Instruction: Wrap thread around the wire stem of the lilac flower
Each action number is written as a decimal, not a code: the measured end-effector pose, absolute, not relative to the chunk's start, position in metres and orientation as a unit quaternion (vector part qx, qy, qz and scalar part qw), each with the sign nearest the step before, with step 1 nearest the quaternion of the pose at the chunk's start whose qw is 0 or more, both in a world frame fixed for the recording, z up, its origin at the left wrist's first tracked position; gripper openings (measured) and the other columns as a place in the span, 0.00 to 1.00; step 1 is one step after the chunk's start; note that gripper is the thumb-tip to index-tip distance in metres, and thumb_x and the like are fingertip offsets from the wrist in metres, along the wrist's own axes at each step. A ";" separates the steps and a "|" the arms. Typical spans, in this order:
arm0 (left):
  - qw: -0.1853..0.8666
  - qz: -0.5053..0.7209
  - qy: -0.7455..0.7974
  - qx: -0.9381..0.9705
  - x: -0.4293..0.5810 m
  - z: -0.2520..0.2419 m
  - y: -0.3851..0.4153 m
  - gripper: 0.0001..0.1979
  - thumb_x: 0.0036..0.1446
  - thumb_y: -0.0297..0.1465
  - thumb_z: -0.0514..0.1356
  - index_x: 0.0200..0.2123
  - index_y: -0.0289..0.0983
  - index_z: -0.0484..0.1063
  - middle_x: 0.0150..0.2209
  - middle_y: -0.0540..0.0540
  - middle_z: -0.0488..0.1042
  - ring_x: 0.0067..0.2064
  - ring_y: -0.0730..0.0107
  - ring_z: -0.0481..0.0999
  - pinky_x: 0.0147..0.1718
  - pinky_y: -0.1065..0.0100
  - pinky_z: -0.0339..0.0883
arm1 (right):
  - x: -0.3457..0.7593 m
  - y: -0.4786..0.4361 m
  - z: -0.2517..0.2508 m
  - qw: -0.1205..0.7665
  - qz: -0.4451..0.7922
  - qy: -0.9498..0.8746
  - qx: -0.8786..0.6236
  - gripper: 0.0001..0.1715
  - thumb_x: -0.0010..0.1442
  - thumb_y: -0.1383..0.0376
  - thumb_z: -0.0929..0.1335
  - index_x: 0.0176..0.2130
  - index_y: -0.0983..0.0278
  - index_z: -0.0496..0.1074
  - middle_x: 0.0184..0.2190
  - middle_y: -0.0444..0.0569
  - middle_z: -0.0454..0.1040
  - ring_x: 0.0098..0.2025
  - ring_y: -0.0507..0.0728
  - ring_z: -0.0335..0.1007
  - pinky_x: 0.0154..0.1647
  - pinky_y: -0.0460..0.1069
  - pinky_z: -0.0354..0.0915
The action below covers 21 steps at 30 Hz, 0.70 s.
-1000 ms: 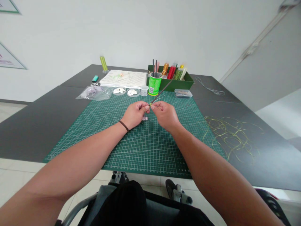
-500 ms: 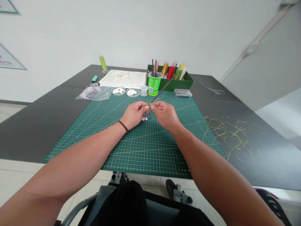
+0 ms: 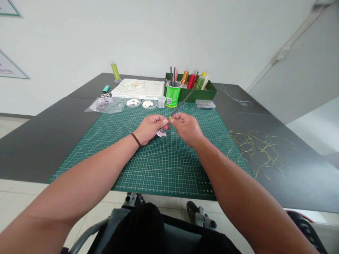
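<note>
Over the green cutting mat (image 3: 159, 165), my left hand (image 3: 150, 127) is closed on a thin dark stick (image 3: 182, 103) that slants up to the right. Below its fingers, a pale lilac petal-like piece (image 3: 161, 132) hangs at the stick's lower end. A small band of yellow-green thread (image 3: 170, 118) shows around the stick between the two hands. My right hand (image 3: 186, 127) pinches at this band with thumb and forefinger, and its fingertips hide the exact grip.
A tangle of yellow-green thread (image 3: 256, 150) lies at the right. Behind the hands stand a green can (image 3: 173, 97) with sticks, a dark green box (image 3: 210, 92) of tubes, small dishes (image 3: 149, 104) of white pieces, and a plastic bag (image 3: 106, 104). Scissors (image 3: 106, 95) lie back left.
The lilac piece below my left hand has turned and shows more of its face. Both hands stay close together, with only slight finger movement.
</note>
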<state>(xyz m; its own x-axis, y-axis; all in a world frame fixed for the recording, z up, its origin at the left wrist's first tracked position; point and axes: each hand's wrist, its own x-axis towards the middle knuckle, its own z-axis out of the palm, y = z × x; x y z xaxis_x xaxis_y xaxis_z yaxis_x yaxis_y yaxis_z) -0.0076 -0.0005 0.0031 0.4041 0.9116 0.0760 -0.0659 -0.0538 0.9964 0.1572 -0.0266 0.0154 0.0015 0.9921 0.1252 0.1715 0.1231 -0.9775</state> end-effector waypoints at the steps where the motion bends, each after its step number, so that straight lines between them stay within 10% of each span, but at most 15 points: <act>1: 0.597 0.411 0.349 0.594 -0.008 0.003 0.000 0.15 0.51 0.40 0.69 0.27 0.34 0.73 0.26 0.48 0.76 0.26 0.76 0.70 0.26 0.72 0.62 | 0.157 -0.026 0.015 0.489 0.426 -0.568 -0.507 0.05 0.58 0.65 0.70 0.32 0.63 0.71 0.17 0.36 0.61 0.17 0.46 0.46 0.18 0.46 0.43; 13: 0.704 0.372 0.309 0.521 -0.009 0.004 0.001 0.15 0.48 0.39 0.72 0.27 0.34 0.73 0.23 0.49 0.74 0.25 0.75 0.72 0.27 0.71 0.65 | 0.158 -0.026 0.015 0.476 0.447 -0.568 -0.501 0.05 0.57 0.64 0.70 0.32 0.64 0.71 0.24 0.42 0.73 0.19 0.46 0.53 0.18 0.45 0.49; 21: 0.608 0.364 0.379 0.594 -0.007 0.007 -0.003 0.09 0.55 0.34 0.67 0.33 0.34 0.74 0.28 0.47 0.79 0.25 0.76 0.74 0.27 0.72 0.67 | 0.161 -0.025 0.013 0.456 0.397 -0.598 -0.526 0.07 0.59 0.63 0.70 0.31 0.63 0.70 0.17 0.35 0.60 0.18 0.46 0.48 0.18 0.46 0.45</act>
<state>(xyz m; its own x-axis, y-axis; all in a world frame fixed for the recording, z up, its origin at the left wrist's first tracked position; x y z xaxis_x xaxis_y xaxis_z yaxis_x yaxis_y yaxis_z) -0.0070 -0.0027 0.0074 0.4472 0.8940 -0.0288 0.0080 0.0282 0.9996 0.1611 -0.0252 0.0127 -0.0303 0.9913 0.1278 0.2665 0.1313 -0.9549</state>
